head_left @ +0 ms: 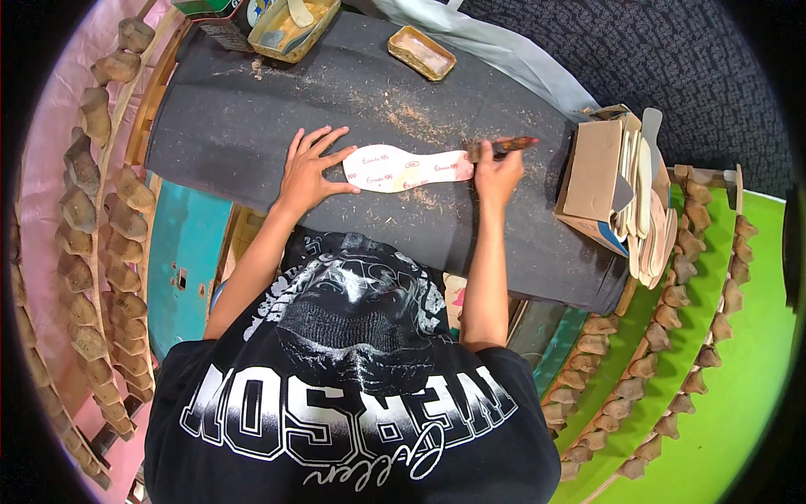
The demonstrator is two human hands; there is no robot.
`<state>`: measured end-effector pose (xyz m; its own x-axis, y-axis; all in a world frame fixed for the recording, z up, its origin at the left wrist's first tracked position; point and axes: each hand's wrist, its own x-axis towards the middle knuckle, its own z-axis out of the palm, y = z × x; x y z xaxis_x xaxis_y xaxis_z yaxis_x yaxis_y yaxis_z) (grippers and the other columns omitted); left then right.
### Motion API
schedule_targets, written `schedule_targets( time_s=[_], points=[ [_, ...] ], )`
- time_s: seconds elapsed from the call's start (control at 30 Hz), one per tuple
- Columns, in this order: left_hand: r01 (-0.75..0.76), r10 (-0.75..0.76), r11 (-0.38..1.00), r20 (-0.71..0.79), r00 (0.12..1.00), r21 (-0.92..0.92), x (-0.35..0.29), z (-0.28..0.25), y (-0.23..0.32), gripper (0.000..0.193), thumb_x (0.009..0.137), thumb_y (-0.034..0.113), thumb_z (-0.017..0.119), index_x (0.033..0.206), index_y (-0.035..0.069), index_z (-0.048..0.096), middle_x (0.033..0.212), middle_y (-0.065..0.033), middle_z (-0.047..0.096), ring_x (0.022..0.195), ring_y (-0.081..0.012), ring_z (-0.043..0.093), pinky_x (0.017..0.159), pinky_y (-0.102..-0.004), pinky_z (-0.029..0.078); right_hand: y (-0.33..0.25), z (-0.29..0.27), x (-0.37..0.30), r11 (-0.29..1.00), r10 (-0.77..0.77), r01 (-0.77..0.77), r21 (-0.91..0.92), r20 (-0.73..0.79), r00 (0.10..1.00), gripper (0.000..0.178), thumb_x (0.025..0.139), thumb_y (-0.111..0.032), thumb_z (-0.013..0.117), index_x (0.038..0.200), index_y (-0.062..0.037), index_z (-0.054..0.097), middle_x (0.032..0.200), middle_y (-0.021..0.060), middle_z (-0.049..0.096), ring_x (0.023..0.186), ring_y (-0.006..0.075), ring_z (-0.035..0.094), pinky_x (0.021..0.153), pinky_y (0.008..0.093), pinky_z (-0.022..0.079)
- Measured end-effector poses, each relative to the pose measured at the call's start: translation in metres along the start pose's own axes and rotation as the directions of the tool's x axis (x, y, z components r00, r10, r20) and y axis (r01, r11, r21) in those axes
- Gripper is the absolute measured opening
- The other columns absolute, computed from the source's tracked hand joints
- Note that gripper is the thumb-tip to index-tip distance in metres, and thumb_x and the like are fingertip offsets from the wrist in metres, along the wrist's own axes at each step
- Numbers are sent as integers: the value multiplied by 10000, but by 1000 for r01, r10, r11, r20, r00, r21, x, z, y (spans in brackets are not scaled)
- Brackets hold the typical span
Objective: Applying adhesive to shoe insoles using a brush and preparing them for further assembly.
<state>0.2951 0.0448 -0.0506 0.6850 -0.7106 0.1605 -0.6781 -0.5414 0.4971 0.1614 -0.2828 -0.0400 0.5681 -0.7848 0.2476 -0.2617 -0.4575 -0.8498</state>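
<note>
Insole (410, 168) sits between left hand (312, 174), spread at its wider end, and right hand (497, 178), gripping a tool (510, 144).

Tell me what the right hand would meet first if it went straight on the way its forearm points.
Crossing the dark cloth, the right hand would probably meet the pale sheet beyond it first, though its height is hard to judge.
</note>
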Motion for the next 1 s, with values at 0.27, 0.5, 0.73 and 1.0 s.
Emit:
schedule_targets(
  time_s=[0.27,0.5,0.73,1.0],
  points=[
    [-3,3,1000,8,1000,3,2,1,-3,767,595,556,914,1299,280,783,1590,55,545,1508,-242,419,1321,-528,176,-40,22,-59,933,-317,354,-71,306,898,138,913,-68,730,1002,-29,632,942,157,654,826,382,684,744,456,552],
    [14,-14,1000,8,1000,15,2,1,0,762,602,569,911,1298,287,783,1586,59,550,1512,-237,415,1325,-529,174,-24,2,-40,992,-99,109,-68,134,986,191,963,-135,742,1050,22,678,952,171,714,850,314,743,757,438,572],
    [10,-10,1000,3,1000,24,2,4,-2,765,602,573,907,1301,286,782,1584,57,552,1514,-240,412,1321,-535,179,-47,9,-54,828,-405,484,-282,296,865,178,810,31,697,957,-35,620,893,140,607,821,370,641,704,467,530],
    [6,-6,1000,-7,1000,15,2,3,-2,797,631,556,905,1346,241,746,1569,42,569,1498,-247,433,1314,-532,193,-54,39,-77,989,-122,88,117,321,939,147,923,-102,758,1013,-14,683,931,150,721,838,327,726,767,406,571]
  ],
)
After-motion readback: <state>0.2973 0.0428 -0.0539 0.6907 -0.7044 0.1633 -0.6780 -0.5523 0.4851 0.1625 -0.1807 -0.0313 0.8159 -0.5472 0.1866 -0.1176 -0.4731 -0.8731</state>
